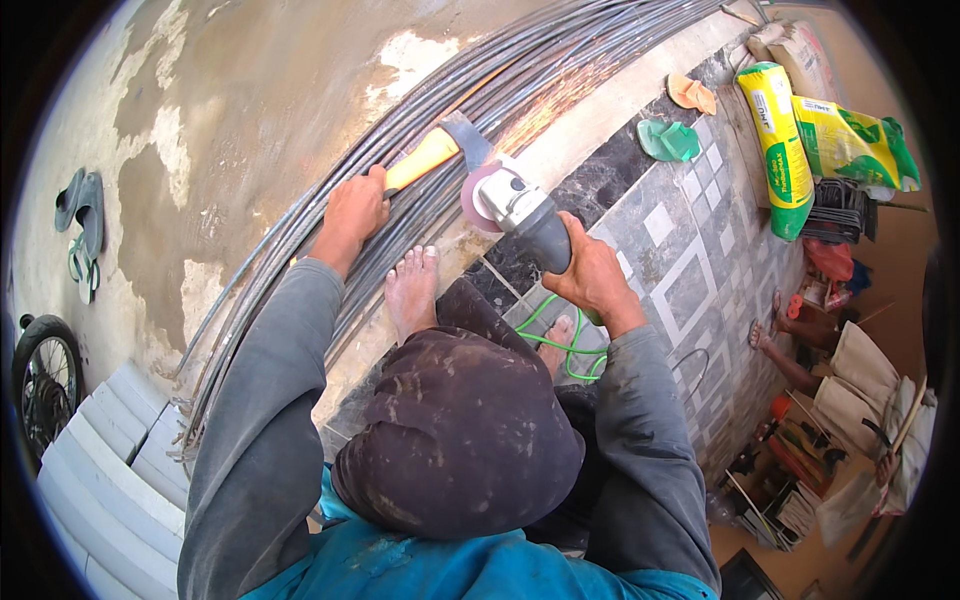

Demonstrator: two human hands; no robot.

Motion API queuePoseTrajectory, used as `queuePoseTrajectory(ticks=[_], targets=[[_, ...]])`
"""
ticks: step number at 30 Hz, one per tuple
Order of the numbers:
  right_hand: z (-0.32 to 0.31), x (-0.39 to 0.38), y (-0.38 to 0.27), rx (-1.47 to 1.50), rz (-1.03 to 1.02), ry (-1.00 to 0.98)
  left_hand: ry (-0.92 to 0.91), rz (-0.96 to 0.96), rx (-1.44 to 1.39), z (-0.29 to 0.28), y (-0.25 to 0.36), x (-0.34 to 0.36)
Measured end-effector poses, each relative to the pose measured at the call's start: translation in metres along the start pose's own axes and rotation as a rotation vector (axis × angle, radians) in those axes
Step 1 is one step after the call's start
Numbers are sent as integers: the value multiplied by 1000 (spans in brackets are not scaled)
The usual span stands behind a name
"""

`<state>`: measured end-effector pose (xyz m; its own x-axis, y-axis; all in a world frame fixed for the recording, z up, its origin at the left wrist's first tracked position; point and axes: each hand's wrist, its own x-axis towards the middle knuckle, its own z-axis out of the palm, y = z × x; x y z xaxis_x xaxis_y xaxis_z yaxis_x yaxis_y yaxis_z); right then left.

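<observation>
Ahead of left hand (355, 214), its gripped yellow-handled hatchet (430, 156) meets grinder (522, 208) clasped by right hand (593, 272).

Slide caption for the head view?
Left hand grips a yellow-handled hatchet; right hand holds an angle grinder to its blade, sparks flying.

The person's two hands (352, 212), one grinder (515, 200), one hatchet (424, 160), one green cord (588, 351), two yellow-and-green bags (774, 135), two orange sandals (684, 91), two green sandals (658, 140); the bunched rods (400, 131) probably run to dozens.
</observation>
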<state>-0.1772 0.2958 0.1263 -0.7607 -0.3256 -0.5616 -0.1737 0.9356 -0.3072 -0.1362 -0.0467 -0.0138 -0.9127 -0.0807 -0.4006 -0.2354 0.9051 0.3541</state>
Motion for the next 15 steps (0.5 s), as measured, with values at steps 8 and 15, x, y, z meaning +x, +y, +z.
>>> queuePoseTrajectory(ticks=[8, 15], targets=[[-4, -4, 0, 16, 0, 7, -13, 1, -5, -3, 1, -3], [-6, 6, 32, 104, 95, 107, 14, 27, -3, -1, 2, 1]])
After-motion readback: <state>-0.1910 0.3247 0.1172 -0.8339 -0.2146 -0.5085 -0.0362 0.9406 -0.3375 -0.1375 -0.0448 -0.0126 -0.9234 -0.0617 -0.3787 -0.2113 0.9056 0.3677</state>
